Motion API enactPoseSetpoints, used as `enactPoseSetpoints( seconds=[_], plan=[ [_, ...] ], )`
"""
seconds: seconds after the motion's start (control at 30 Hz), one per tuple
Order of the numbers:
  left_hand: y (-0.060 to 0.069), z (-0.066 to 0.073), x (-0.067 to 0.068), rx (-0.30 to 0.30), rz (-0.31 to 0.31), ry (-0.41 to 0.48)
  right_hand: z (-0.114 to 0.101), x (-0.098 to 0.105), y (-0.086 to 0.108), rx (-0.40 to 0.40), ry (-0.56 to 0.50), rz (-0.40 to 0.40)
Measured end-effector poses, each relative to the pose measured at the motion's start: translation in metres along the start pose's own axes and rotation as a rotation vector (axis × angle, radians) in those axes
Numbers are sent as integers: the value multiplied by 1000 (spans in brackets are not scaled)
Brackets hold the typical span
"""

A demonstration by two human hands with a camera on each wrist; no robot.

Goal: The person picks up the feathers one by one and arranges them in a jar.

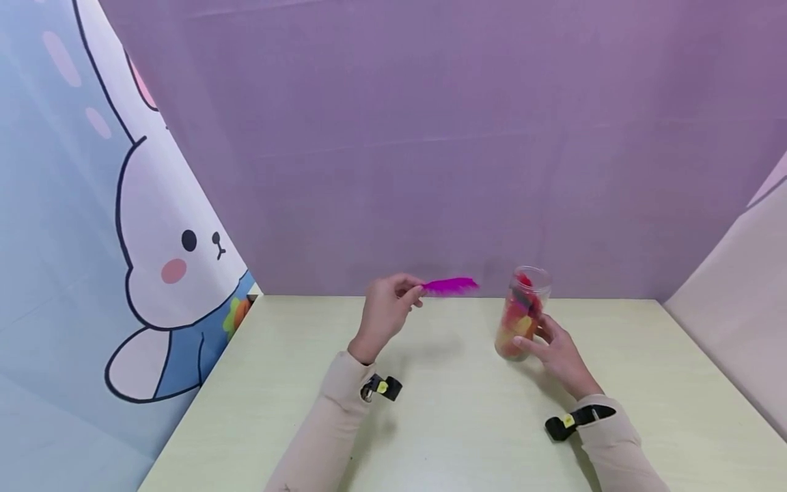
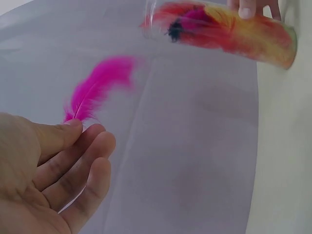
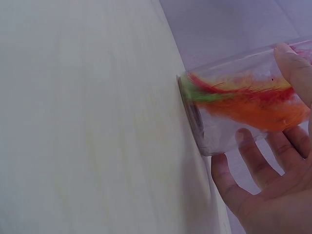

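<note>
A bright magenta feather [image 1: 451, 286] is pinched by its quill end between the thumb and fingers of my left hand [image 1: 386, 307], in the air above the table. In the left wrist view the feather [image 2: 100, 85] points up and away from the fingertips. My right hand [image 1: 561, 355] holds a clear, tall jar [image 1: 507, 335] round its lower side. The open-topped jar leans slightly, its base at the table. Red, orange, yellow, green, dark and magenta feathers [image 3: 253, 105] fill it. A gap separates the held feather from the jar's rim.
The pale wooden table [image 1: 467, 424] ends at a purple cloth backdrop [image 1: 430, 150]. A blue panel with a cartoon rabbit [image 1: 178, 239] stands on the left, and a whitish panel [image 1: 738, 307] on the right. Each wrist carries a small black camera [image 1: 389, 388].
</note>
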State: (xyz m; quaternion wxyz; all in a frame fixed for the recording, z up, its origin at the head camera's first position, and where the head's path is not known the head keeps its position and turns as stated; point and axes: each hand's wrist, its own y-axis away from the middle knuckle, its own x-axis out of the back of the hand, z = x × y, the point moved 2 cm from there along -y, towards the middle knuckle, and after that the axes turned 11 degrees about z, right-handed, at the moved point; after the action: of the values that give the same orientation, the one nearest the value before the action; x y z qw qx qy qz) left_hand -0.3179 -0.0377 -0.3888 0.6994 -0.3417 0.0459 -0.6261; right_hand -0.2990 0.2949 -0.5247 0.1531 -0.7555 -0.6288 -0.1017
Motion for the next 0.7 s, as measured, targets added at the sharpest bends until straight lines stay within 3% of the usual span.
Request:
enactPoseSetpoints(
  seconds=[0.43,0.7],
  plan=[
    [-14,30,-22,-79,1,23,2,0,-2,17,-12,-1],
    [-22,47,-35,-130,35,-20,3,1,-2,19,-6,-3]
  ],
)
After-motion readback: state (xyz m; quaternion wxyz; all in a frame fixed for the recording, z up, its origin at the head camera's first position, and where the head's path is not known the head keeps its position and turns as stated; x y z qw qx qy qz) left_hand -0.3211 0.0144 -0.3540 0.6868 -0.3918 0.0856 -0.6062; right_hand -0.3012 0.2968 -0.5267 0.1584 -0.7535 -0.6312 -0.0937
